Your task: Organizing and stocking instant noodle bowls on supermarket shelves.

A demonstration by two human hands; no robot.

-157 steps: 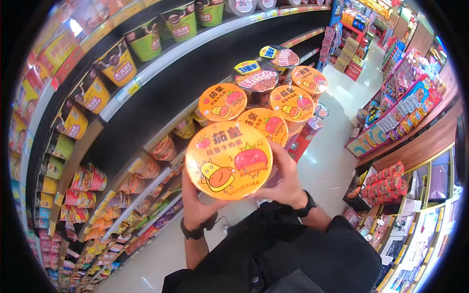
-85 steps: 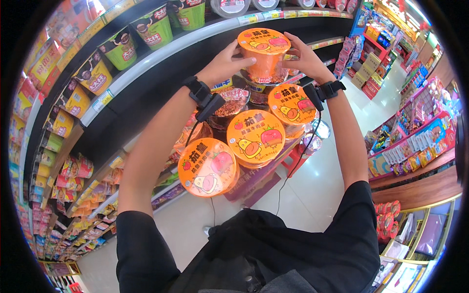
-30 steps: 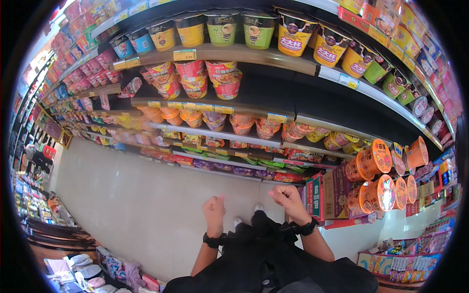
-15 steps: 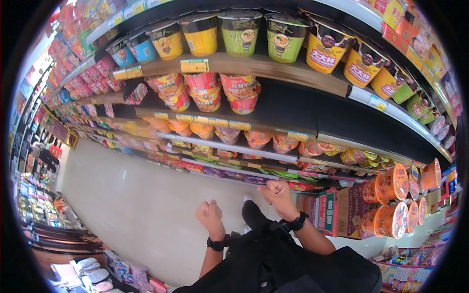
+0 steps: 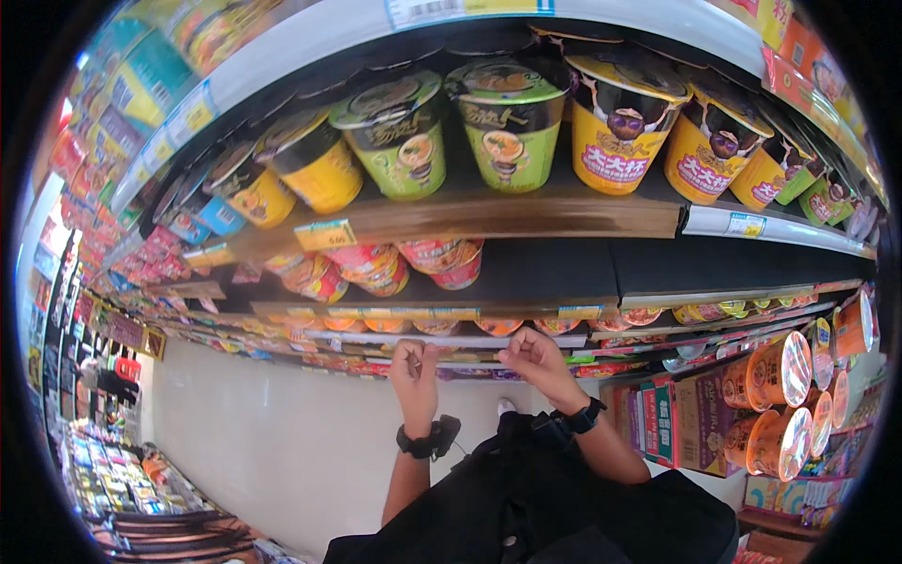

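Note:
My left hand (image 5: 413,367) is raised in front of the shelves with its fingers loosely curled in and its thumb up beside them. My right hand (image 5: 534,362) is a short way to its right, fingers bent and closed toward the thumb. I see nothing held in either hand, and the two stay apart. Each wrist wears a black strap with a small dark device. Beyond and above them stand green noodle cups (image 5: 507,141), yellow noodle cups (image 5: 622,141) and stacked red noodle bowls (image 5: 371,273). Neither hand touches them.
Price labels line the edge of the wooden shelf (image 5: 536,218). At the right, orange noodle tubs (image 5: 766,371) are stacked by cardboard cartons (image 5: 700,423). Pale floor (image 5: 272,442) stretches to the left, where another display (image 5: 122,489) stands.
My view has tilted up and come closer to the shelves, so the cups look larger. Both hands have risen nearer the lower shelves, and their fists have loosened slightly.

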